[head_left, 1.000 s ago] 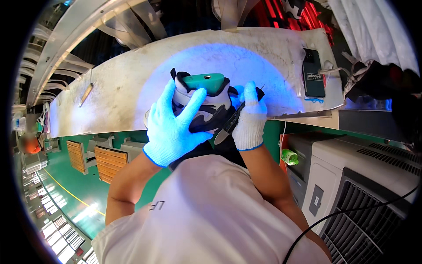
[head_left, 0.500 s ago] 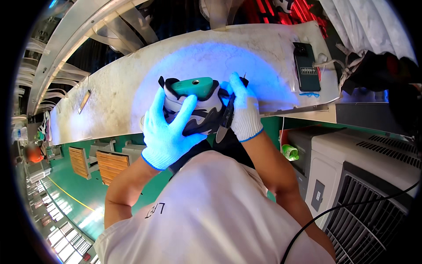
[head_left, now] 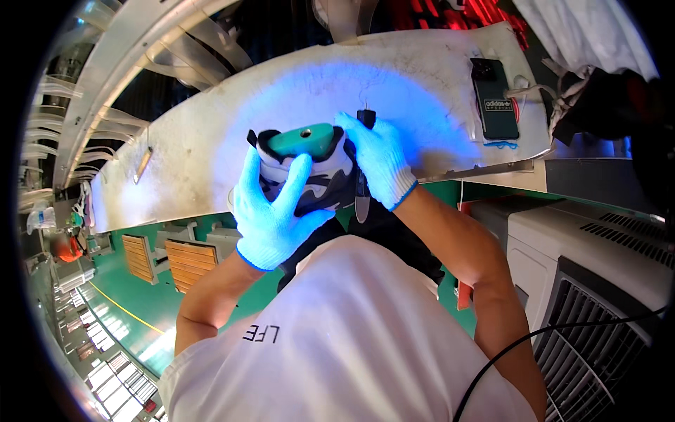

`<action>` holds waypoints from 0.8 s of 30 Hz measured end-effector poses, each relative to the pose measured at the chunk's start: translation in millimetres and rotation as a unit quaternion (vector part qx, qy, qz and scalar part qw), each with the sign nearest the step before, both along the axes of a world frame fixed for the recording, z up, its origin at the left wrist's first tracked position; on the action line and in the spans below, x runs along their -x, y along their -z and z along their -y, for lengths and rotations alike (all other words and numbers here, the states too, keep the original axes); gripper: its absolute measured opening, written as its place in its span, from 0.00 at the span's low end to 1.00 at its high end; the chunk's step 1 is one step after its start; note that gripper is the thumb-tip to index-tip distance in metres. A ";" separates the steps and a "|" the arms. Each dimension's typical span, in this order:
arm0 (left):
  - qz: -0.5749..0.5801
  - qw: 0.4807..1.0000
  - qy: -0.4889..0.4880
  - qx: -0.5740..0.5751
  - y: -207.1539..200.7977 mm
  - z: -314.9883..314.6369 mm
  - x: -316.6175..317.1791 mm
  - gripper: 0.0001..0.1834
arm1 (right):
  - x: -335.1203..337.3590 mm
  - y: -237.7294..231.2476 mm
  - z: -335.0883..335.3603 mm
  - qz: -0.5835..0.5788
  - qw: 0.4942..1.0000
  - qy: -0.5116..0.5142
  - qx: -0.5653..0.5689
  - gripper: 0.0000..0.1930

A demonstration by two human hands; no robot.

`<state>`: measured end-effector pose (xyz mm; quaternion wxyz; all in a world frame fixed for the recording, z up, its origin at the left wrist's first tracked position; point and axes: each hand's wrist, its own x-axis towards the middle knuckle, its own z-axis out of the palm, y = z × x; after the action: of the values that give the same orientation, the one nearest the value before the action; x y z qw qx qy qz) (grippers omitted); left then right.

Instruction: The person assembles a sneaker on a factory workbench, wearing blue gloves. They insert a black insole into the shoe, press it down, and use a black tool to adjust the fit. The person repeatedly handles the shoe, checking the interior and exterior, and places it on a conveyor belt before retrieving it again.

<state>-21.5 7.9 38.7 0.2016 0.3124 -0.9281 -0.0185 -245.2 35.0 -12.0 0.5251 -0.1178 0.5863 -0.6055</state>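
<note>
A grey, white and black shoe (head_left: 325, 174) with a green shoe last (head_left: 301, 141) inside it is held over the near edge of the table. My gloved left hand (head_left: 271, 218) grips it from the left, thumb and fingers spread around its side. At its right side is my gloved right hand (head_left: 382, 158), with the fingertips near the shoe's top edge. That hand is closed on a black-handled knife (head_left: 362, 205), whose rounded metal blade points toward me. A thin pin sticks out of the handle's far end. The palm hides part of the handle.
Blue light falls on the pale worktable (head_left: 186, 151). A dark phone (head_left: 496, 105) lies at its right end, and a slim pen-like tool (head_left: 143, 165) lies at the left. Slatted wooden boards (head_left: 190, 262) stand beyond my left arm. A grey machine (head_left: 562, 253) and a black cable (head_left: 562, 328) are at right.
My right hand has turned, and the knife has swung from a slant to nearly straight. Its fingers have shifted left to the shoe's top edge. My left hand keeps its grip.
</note>
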 end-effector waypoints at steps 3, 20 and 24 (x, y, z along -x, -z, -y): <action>-0.006 1.000 -0.005 0.005 -0.5 1.1 1.0 0.54 | -8.9 -6.6 2.2 0.009 0.997 0.056 0.047 0.16; -0.066 0.997 -0.001 -0.042 4.7 -15.5 -5.5 0.63 | 90.7 10.6 21.9 -0.804 0.593 -0.047 -0.003 0.35; -0.111 0.991 0.056 0.052 20.9 -18.5 -15.9 0.53 | 73.9 17.8 -64.1 -0.672 0.699 -0.100 0.226 0.53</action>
<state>-5.5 26.4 17.7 0.3180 0.2454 -0.9156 -0.0159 -319.1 99.1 -29.8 0.0068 -0.6659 0.6139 -0.4238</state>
